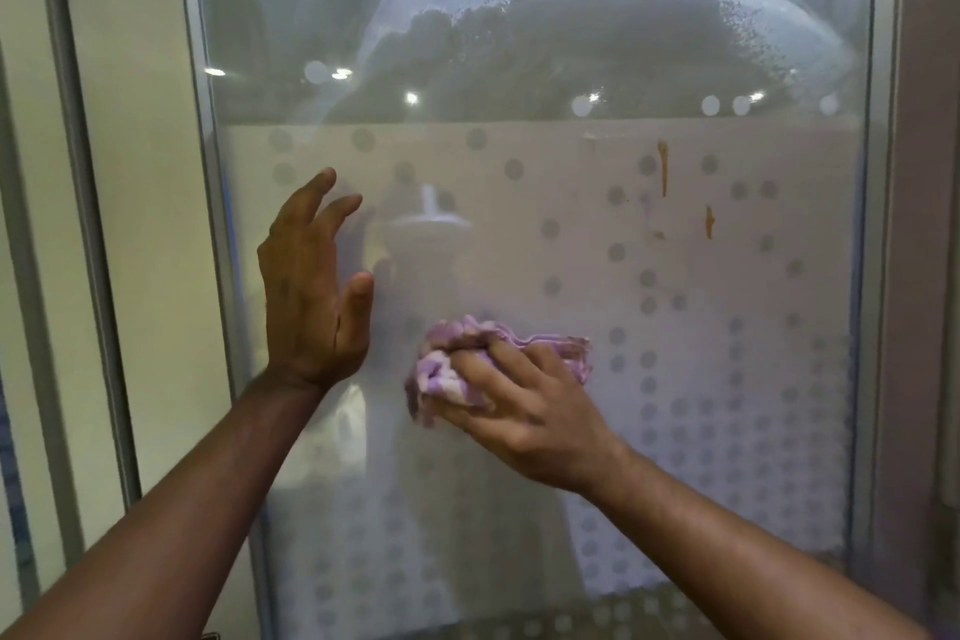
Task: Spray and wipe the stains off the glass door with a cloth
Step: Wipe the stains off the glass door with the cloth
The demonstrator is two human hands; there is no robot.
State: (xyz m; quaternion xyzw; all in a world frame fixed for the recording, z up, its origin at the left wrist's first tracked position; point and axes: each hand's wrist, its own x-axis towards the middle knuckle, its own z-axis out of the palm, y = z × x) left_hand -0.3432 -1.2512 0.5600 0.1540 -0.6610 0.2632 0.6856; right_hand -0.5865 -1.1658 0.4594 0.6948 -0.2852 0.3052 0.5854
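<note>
The glass door point(545, 68) fills the view, clear above and frosted with a dot pattern below. Orange-brown stains run down the frosted part at the upper right: a long streak point(663, 167) and a shorter drip point(709, 222). A wet, soapy film covers the upper clear glass. My right hand point(524, 405) presses a crumpled purple and white cloth point(457, 364) against the glass near the middle, left of and below the stains. My left hand point(311, 286) is raised with fingers spread at the door's left side, holding nothing. No spray bottle is in view.
A grey metal frame point(208, 172) borders the door on the left, with cream wall panels point(145, 120) beyond it. The right frame post point(883, 224) stands close to the stains. A reflection of a person shows faintly in the glass.
</note>
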